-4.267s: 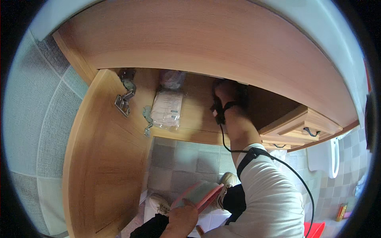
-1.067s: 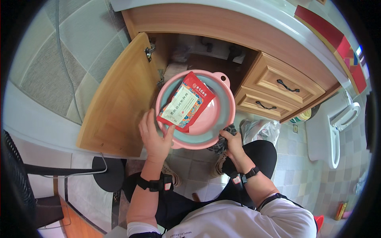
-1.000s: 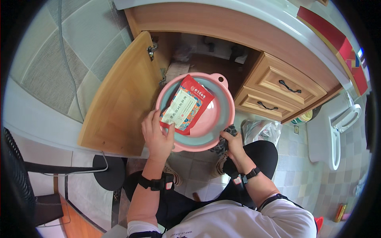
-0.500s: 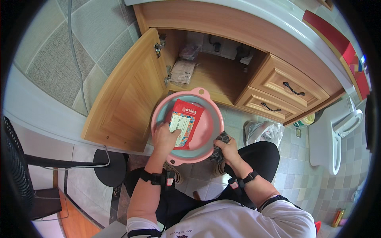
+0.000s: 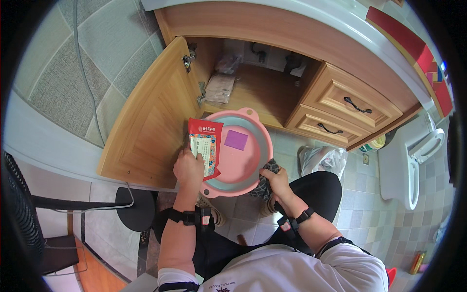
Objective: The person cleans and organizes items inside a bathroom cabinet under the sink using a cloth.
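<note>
My left hand (image 5: 188,168) grips a red packet (image 5: 206,146) with a pale printed panel, held over the left rim of a pink basin (image 5: 243,168). A flat purple piece (image 5: 236,140) lies on the basin's bottom. At the basin's right rim, my right hand (image 5: 276,179) is closed on a dark patterned cloth (image 5: 265,187), which hangs down outside the basin. Whether those fingers also grip the rim I cannot tell.
Ahead stands a wooden cabinet with its door (image 5: 151,117) swung open to the left. Flat packages (image 5: 220,88) lie on its shelf. Two drawers (image 5: 343,104) are closed. A white plastic bag (image 5: 323,161) is on the floor, and a toilet (image 5: 401,165) stands far right.
My left hand has moved the red packet left, from over the basin's middle to its left rim. The purple piece in the basin has come into sight. My right hand stays at the rim.
</note>
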Action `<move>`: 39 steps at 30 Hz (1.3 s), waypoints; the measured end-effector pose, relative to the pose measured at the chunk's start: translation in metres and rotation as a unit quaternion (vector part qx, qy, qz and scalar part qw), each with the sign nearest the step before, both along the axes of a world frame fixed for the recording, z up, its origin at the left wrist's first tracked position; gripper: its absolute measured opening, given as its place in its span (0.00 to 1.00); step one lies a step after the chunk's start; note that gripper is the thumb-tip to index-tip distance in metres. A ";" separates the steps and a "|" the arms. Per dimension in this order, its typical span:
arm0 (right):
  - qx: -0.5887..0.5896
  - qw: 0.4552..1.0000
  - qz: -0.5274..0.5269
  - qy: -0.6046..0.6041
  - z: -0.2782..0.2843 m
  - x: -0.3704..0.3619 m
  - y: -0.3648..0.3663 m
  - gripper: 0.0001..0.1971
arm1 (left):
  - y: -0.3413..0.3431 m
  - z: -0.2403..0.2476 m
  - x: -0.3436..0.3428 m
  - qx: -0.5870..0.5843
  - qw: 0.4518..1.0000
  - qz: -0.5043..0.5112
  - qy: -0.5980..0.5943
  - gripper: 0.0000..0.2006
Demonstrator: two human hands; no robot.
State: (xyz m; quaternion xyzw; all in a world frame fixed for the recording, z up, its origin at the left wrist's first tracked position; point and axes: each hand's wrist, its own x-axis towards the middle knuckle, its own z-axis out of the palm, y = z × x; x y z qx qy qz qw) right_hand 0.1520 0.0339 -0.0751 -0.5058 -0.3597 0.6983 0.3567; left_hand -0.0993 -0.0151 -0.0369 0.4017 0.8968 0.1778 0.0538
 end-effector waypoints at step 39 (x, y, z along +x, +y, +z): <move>-0.017 0.961 -0.220 0.166 0.018 -0.056 0.205 0.04 | -0.002 0.010 0.014 0.295 0.939 -0.116 -0.133 0.16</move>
